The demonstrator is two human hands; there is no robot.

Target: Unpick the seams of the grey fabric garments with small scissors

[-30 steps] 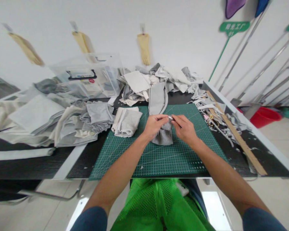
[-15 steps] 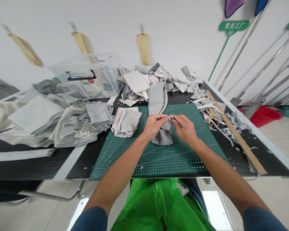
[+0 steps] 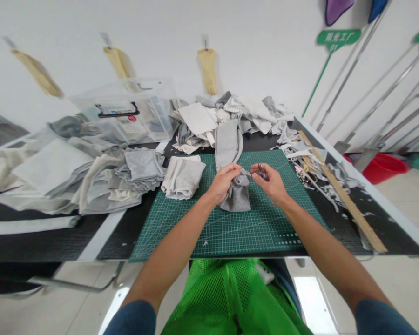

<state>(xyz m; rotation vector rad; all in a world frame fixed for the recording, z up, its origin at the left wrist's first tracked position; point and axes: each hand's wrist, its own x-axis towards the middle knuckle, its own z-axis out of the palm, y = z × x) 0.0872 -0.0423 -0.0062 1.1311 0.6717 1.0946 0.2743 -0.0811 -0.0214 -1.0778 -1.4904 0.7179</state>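
My left hand [image 3: 226, 183] pinches the top of a grey piece of cloth [image 3: 240, 197], whose lower end hangs bunched over the green cutting mat [image 3: 265, 230]. Just to its right, my right hand [image 3: 270, 183] is closed around small dark metal scissors [image 3: 261, 171], mostly hidden by the fingers. A narrow gap separates the right fingertips from the cloth. Behind my hands a long grey strip of fabric [image 3: 226, 142] runs down from the rear pile onto the mat. Left of them lies a folded light grey and cream cloth stack [image 3: 184, 179].
Fabric piles [image 3: 199, 118] line the back, near a clear plastic box [image 3: 150, 116]. More grey and cream cloths [image 3: 101, 181] cover the left. On the right lie a wooden ruler [image 3: 349, 200] and thin scraps [image 3: 300, 151]. A red bucket [image 3: 387, 167] stands beyond the table.
My right hand has drawn back slightly to the right, away from the cloth, and turned with the scissors. My left hand keeps its grip, shifted slightly left.
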